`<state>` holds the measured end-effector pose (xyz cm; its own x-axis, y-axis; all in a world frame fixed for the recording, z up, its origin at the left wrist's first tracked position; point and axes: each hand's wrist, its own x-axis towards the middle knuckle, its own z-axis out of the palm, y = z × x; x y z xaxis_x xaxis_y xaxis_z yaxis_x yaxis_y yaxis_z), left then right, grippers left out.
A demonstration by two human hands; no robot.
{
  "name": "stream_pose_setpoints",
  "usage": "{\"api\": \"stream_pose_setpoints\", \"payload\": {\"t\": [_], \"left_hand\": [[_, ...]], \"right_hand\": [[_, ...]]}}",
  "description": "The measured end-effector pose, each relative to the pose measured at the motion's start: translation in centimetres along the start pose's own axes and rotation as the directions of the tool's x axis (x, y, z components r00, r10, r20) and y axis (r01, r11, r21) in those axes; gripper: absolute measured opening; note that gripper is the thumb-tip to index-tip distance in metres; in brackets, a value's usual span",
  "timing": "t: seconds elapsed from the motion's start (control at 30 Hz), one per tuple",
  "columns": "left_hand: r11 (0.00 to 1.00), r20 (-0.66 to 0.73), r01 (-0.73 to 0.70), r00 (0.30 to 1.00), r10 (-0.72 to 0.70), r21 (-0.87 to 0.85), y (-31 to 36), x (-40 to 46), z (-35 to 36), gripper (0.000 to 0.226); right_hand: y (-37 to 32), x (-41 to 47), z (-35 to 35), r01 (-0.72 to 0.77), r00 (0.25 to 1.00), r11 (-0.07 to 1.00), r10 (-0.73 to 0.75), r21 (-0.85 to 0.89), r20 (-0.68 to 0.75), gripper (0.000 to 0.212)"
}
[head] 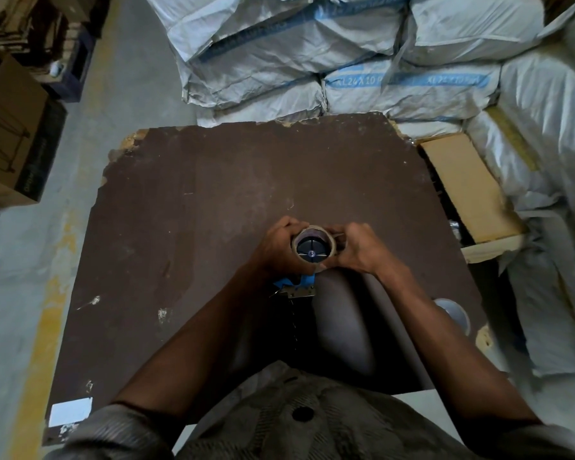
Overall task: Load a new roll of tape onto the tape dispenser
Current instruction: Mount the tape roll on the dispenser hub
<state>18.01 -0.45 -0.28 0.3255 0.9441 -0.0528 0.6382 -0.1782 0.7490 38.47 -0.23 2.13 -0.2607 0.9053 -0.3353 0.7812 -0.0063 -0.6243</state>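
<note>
A brown roll of tape (329, 234) sits around the black hub (313, 251) of a tape dispenser, held above the dark brown table (196, 227). The dispenser's blue frame and metal blade plate (297, 287) stick out below the hands, toward me. My left hand (279, 250) wraps the roll and dispenser from the left. My right hand (359, 249) grips the roll's right side, fingers curled over its edge. Most of the dispenser body is hidden by the hands.
A second tape roll (453, 313) lies on the table by my right forearm. A white label (70, 411) sits at the near left corner. Stacked white sacks (312, 61) stand behind the table, a cardboard box (468, 190) to the right, cartons (10, 134) to the left.
</note>
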Motion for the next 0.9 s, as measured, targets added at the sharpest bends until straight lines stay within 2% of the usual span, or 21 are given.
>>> {"api": "stream_pose_setpoints", "payload": {"t": [0.2,0.3,0.43,0.57,0.67,0.8,0.9], "left_hand": [[0.999,0.064,-0.002,0.998,-0.001,0.037,-0.3,0.5,-0.2,0.076],[0.995,0.106,0.0,0.994,-0.011,0.104,-0.4,0.9,-0.4,0.076],[0.985,0.146,-0.03,0.989,0.005,0.167,-0.4,1.1,-0.2,0.072],[0.986,0.161,-0.06,0.986,0.035,0.154,-0.6,1.0,-0.4,0.069],[0.984,0.161,-0.057,0.987,0.029,0.168,-0.7,0.9,-0.3,0.066],[0.957,0.155,-0.039,0.988,-0.007,0.288,-1.4,1.1,0.4,0.08],[0.947,0.17,-0.024,0.985,-0.032,0.321,-1.9,1.3,1.0,0.079]], "right_hand": [[0.4,-0.7,0.9,-0.002,0.999,0.997,0.004,0.073,-0.033,0.079],[0.5,-0.2,1.3,-0.037,0.999,0.998,0.038,0.042,-0.015,0.072],[1.1,0.4,2.0,-0.072,0.997,0.994,0.073,0.076,-0.006,0.084],[1.0,0.3,1.6,-0.06,0.998,0.997,0.059,0.044,0.011,0.072],[1.0,0.4,1.8,-0.052,0.999,0.996,0.051,0.066,0.012,0.073],[1.3,0.6,2.2,-0.066,0.998,0.996,0.065,0.057,0.022,0.074],[1.5,0.7,2.6,-0.079,0.997,0.996,0.079,0.038,0.013,0.073]]}}
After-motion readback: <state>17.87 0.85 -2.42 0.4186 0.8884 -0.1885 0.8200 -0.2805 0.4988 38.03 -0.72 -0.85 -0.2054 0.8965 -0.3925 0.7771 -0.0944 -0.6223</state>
